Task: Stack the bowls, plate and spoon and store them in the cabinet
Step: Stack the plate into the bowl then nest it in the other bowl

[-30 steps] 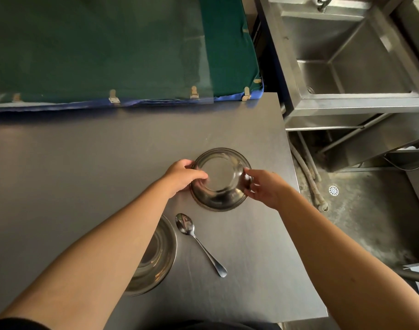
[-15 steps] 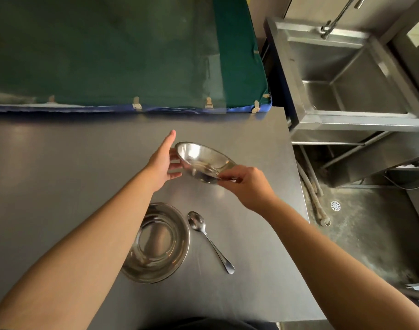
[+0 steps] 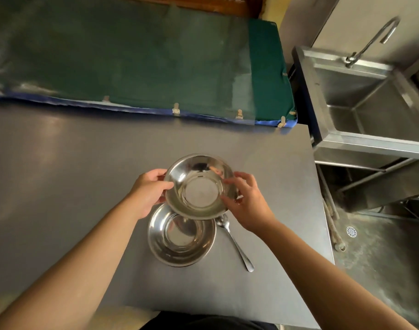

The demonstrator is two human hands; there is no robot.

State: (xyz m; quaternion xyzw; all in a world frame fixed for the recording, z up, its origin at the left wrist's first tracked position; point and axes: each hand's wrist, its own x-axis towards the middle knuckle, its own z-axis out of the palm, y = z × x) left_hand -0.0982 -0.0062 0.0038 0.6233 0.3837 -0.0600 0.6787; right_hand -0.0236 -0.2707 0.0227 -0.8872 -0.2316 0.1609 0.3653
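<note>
Grey matte tabletop, smooth, few things on it. Both hands hold one steel bowl up off the surface, opening up: left hand clamped on its left rim, thumb over the edge; right hand pinching the right rim, its fingers partly spread. Held bowl is round, shiny, flat-bottomed, and overlaps the far edge of a second steel bowl sitting on the tabletop below it. Spoon lies just right of the lower bowl, its head partly hidden under the held one, handle pointing toward the person. Behind the tabletop, a green mat with a blue edge and small metal clips. To the right, a steel sink with a curved tap; below it pipes and a concrete floor with a round drain.
</note>
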